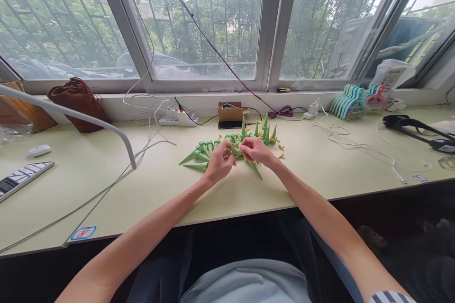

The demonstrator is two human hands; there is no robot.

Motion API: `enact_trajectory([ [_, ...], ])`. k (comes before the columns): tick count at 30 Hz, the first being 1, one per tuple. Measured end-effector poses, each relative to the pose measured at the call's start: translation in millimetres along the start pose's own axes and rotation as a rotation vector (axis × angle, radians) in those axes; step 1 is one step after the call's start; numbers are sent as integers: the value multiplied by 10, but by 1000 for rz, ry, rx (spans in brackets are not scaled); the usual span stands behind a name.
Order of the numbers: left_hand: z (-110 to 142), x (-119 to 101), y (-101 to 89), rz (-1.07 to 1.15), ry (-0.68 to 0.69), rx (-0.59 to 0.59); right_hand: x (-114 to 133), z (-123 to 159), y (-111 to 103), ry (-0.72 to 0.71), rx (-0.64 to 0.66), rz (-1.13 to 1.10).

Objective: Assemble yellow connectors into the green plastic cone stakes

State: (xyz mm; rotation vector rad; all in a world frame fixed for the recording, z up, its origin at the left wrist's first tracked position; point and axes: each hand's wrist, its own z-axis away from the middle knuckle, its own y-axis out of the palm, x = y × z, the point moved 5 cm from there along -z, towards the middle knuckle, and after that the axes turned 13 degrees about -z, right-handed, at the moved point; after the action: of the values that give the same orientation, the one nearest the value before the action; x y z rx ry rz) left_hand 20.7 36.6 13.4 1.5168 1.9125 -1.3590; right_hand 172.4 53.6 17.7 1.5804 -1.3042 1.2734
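One green piece (pixel 234 150) sits in your left hand (pixel 220 161), grip closed, while your right hand (pixel 256 150) pinches beside it, its hold unclear.

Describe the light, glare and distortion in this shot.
Head view: daylight from the windows leaves patches of sky blown out white; head view: the screen at far left mirrors light and dark stripes; head view: the space under the desk sinks into darkness; head view: side window posts lean, likely wide-angle stretch; head view: the yellow pieces are too small for detail.
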Motion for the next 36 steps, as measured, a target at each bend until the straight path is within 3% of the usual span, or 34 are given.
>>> enact_trajectory([
  [8,-46,164,-23,70,-146,-59,50,0,-2,-101,-7,-43],
  [14,-28,166,44,271,-312,67,101,20,29,-127,19,-41],
  [18,-13,127,42,344,-356,84,107,28,41,-129,36,-37],
  [25,-22,143,48,298,-288,83,83,27,30,-117,49,-33],
  [36,-13,122,2,23,-107,27,92,48,55,-47,27,2],
])
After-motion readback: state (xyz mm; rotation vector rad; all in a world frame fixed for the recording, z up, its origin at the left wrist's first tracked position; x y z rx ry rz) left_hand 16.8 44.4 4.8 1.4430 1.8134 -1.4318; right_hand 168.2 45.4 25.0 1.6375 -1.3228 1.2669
